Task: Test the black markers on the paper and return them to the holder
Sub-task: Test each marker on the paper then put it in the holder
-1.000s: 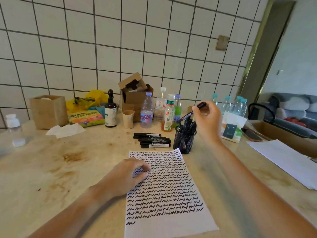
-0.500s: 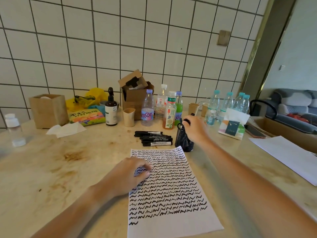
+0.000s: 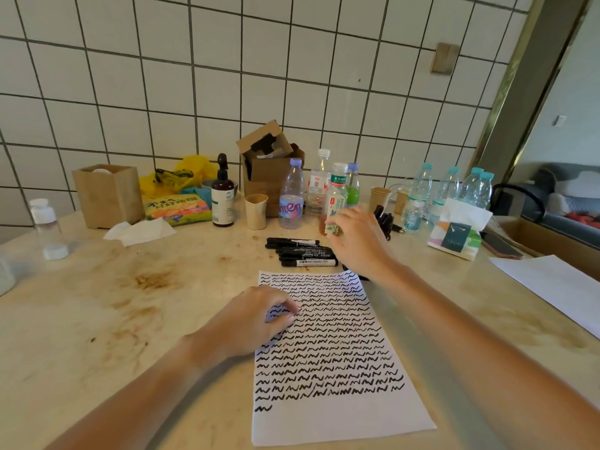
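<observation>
White paper (image 3: 334, 362), nearly filled with rows of black squiggles, flat on the stained beige table (image 3: 107, 319). Left hand (image 3: 250, 319) resting on the paper's left edge, forearm angled in from the lower left, fingers loosely curled with tips pressing the sheet, nothing pinched. Right hand (image 3: 357, 241) raised just beyond the paper's far right corner, arm stretched in from the lower right, fingers spread and relaxed, gripping nothing visible. Pile of black markers (image 3: 303, 253) lying on their sides just past the paper's far edge, left of the right hand. Black mesh holder (image 3: 384, 222) mostly hidden behind that hand, marker caps poking out on its right. Bottles (image 3: 292, 196) and cardboard box (image 3: 269, 167) farther beyond the paper, near the tiled wall.
</observation>
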